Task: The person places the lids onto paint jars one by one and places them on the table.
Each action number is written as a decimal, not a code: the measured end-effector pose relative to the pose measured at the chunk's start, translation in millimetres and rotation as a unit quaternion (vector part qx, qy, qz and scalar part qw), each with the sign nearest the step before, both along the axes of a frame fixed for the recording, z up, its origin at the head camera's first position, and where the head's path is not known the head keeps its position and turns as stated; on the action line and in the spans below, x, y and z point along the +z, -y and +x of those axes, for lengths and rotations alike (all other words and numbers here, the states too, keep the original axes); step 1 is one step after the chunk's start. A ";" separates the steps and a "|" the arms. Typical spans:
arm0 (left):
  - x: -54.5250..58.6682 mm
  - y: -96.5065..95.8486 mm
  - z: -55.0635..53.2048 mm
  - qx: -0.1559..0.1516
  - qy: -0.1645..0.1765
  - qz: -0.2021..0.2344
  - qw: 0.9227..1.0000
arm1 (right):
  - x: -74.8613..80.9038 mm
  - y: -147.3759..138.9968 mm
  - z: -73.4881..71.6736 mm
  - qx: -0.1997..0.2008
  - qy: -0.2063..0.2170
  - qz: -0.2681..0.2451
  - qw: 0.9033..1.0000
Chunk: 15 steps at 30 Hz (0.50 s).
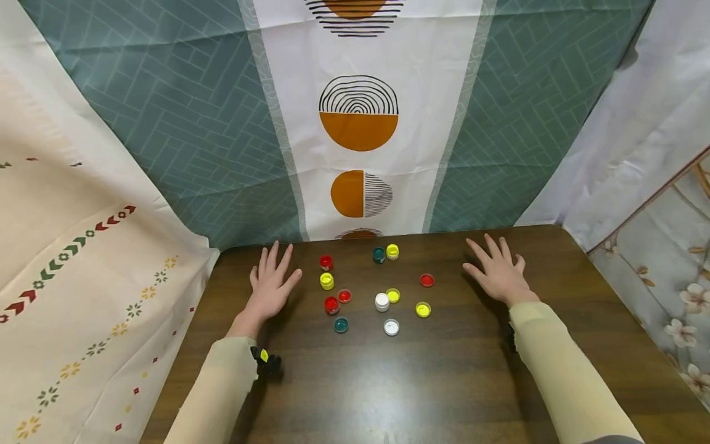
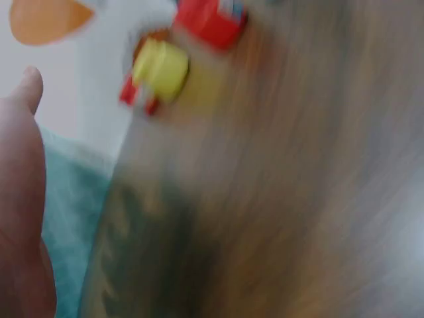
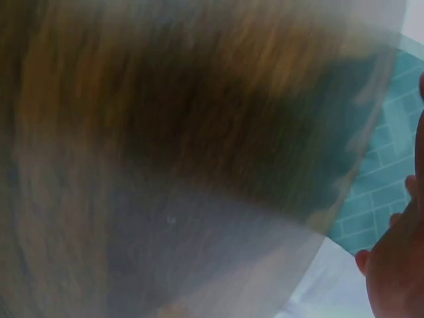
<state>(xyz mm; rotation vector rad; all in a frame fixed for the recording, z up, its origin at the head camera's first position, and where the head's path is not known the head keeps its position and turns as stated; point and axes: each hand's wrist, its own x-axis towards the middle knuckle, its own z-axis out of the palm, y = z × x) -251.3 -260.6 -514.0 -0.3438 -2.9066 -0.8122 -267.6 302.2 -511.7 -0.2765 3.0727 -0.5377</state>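
Note:
My left hand (image 1: 270,288) is over the table's left part, fingers straight and spread, holding nothing. Nearest to it are a small red pot (image 1: 326,263), a yellow pot (image 1: 327,281) and another red pot (image 1: 331,305). At the far right, my right hand (image 1: 501,275) is spread likewise and grips nothing; a flat red lid (image 1: 427,280) is the closest piece. Between the hands are a teal pot (image 1: 379,254), a second yellow pot (image 1: 392,251) and a white pot (image 1: 382,301). The left wrist view shows a blurred yellow pot (image 2: 161,69).
Flat round lids lie among the pots: red (image 1: 344,296), teal (image 1: 341,325), white (image 1: 391,327), and two yellow, one nearer (image 1: 423,309) and one by the white pot (image 1: 393,295). A patterned cloth (image 1: 222,123) hangs behind the brown wooden table (image 1: 344,394).

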 end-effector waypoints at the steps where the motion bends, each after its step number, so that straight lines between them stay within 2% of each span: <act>1: -1.1 -4.3 4.8 0.001 -0.005 0.031 1.000 | -0.3 0.1 0.5 -0.004 0.000 -0.015 1.000; 4: -2.8 -17.9 21.7 0.014 -0.008 0.121 0.992 | -0.6 1.6 3.7 -0.013 -0.003 -0.055 0.998; 8: -3.4 -35.7 42.3 0.042 0.020 0.210 0.976 | -2.0 3.3 11.1 -0.010 -0.002 -0.094 0.996; 12: -9.6 -52.0 54.4 0.067 0.054 0.253 0.964 | -5.4 2.5 19.7 -0.002 -0.005 -0.133 0.991; 15: -17.5 -62.7 58.3 0.070 0.071 0.246 0.964 | -8.8 2.3 23.4 -0.002 -0.015 -0.151 0.988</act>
